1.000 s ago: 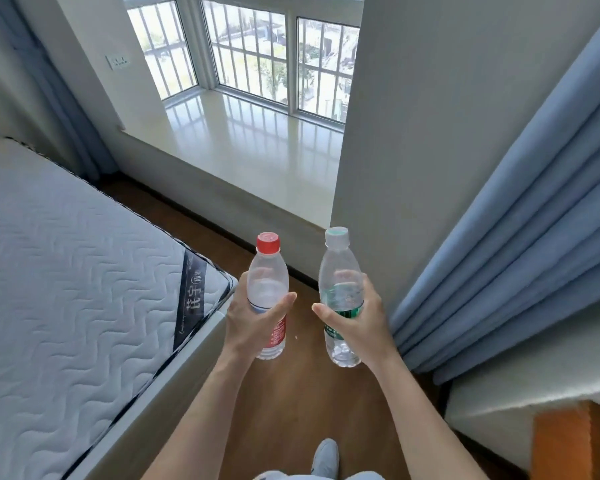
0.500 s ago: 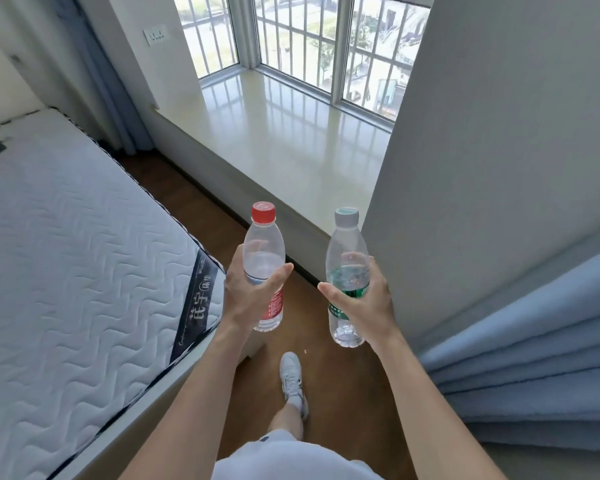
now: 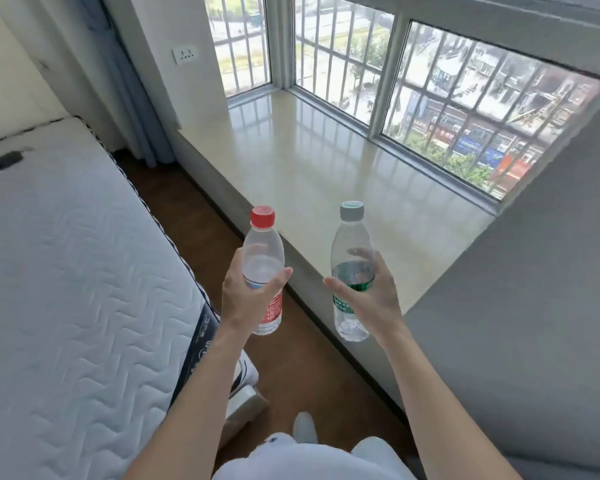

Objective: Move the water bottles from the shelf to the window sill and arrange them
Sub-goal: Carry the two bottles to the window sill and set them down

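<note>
Two water bottles in hand, just short of the window sill (image 3: 326,161).

I hold the red-capped bottle (image 3: 264,251) upright in my left hand (image 3: 243,299) and the green-labelled bottle (image 3: 350,237) in my right hand (image 3: 374,303), fingers and thumb wrapped round each mid-body, both in the air near the sill's front edge. Thin clear plastic, partly filled: light, I judge, slick and easily dented, so this mid-body hold suits. Against half a second ago, the sill is closer and the blue curtain on the right is out of view.

Quilted white mattress (image 3: 66,271) near left; brown wood floor (image 3: 194,209) beside; barred windows (image 3: 343,64) far, daylit; grey wall (image 3: 534,306) right; blue curtain (image 3: 134,109) far left.
</note>
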A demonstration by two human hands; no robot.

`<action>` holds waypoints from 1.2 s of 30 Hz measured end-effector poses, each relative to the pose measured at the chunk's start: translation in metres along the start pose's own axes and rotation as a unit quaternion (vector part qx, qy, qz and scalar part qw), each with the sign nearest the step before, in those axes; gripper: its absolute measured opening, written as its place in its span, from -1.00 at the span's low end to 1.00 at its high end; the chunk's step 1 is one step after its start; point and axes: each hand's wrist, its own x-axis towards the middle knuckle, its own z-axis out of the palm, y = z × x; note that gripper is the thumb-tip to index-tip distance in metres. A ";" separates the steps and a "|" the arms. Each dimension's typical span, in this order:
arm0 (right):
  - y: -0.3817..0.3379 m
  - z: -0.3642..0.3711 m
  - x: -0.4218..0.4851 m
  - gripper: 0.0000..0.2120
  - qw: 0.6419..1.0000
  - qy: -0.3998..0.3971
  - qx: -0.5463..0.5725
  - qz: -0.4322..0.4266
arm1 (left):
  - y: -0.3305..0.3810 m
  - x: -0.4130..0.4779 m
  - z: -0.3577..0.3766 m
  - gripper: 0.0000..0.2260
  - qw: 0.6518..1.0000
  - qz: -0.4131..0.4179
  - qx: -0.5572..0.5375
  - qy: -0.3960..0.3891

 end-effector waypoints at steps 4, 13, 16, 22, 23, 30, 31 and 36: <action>-0.003 0.020 0.055 -0.35 1.000 -0.028 0.004 0.000 | 0.007 0.047 0.001 -0.58 1.000 -0.002 0.011 0.016; -0.009 0.090 0.156 -0.41 0.994 -0.110 0.017 -0.003 | -0.009 0.127 -0.026 -0.54 0.995 -0.041 0.027 0.092; -0.013 0.117 0.198 -0.43 0.990 -0.136 0.016 -0.013 | -0.012 0.162 -0.035 -0.54 0.991 -0.052 0.021 0.119; -0.021 0.174 0.298 -0.44 0.981 -0.194 0.021 -0.007 | -0.021 0.253 -0.046 -0.48 0.981 -0.069 0.012 0.180; -0.023 0.183 0.315 -0.42 0.979 -0.203 0.021 -0.006 | -0.022 0.269 -0.047 -0.49 0.980 -0.076 0.011 0.185; -0.046 0.246 0.414 -0.41 0.966 -0.256 0.012 -0.033 | -0.022 0.366 -0.058 -0.53 0.968 -0.095 0.016 0.232; -0.048 0.255 0.424 -0.41 0.963 -0.267 0.014 -0.036 | -0.024 0.376 -0.061 -0.56 0.966 -0.099 0.012 0.237; -0.057 0.303 0.458 -0.43 0.950 -0.309 0.011 -0.032 | -0.036 0.412 -0.085 -0.57 0.954 -0.127 0.007 0.270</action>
